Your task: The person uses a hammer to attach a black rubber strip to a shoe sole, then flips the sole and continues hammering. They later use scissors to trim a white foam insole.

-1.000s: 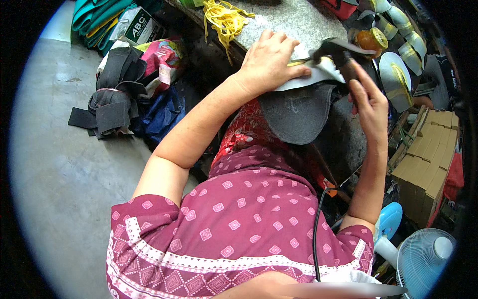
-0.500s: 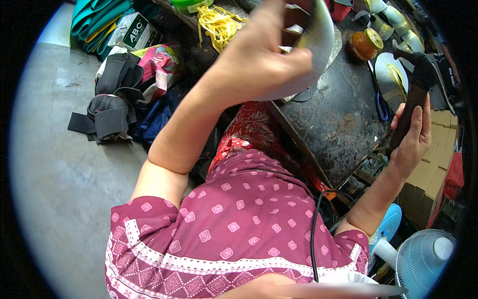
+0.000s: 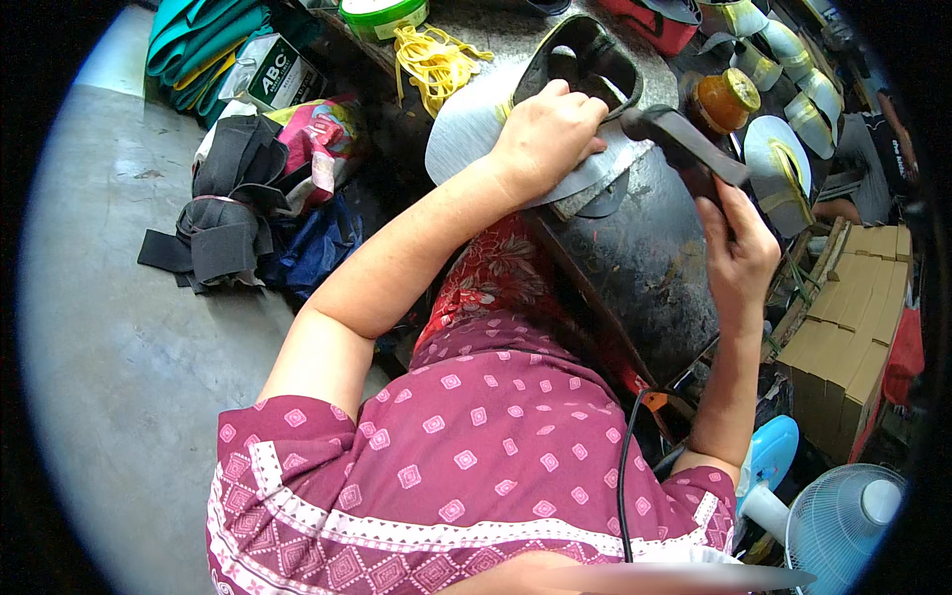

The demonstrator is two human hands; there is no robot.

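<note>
On the dark worktable a pale grey curved piece (image 3: 464,134) with a black-lined opening lies over a light stone-like slab (image 3: 650,84). My left hand (image 3: 551,139) presses on it, its fingers curled over the rim near the opening; the fingertips are partly hidden. To the right, my right hand (image 3: 739,243) grips a hammer (image 3: 694,147) by its dark handle. The dark head hangs close to the right side of the grey piece; whether it touches cannot be made out. Under the piece's near edge a flat dark scrap (image 3: 605,201) sticks out.
An orange-brown glue jar (image 3: 724,99) and several pale curved pieces with yellow edges (image 3: 778,164) lie right. Yellow straps (image 3: 436,64) and a green-rimmed tub (image 3: 384,18) are at the back. Black cloth bundles (image 3: 223,198) sit left; cardboard (image 3: 838,327) and a fan (image 3: 848,526) stand right.
The grey piece has come down from the air onto the slab with my left hand. My right hand has brought the hammer leftward, close to the piece.
</note>
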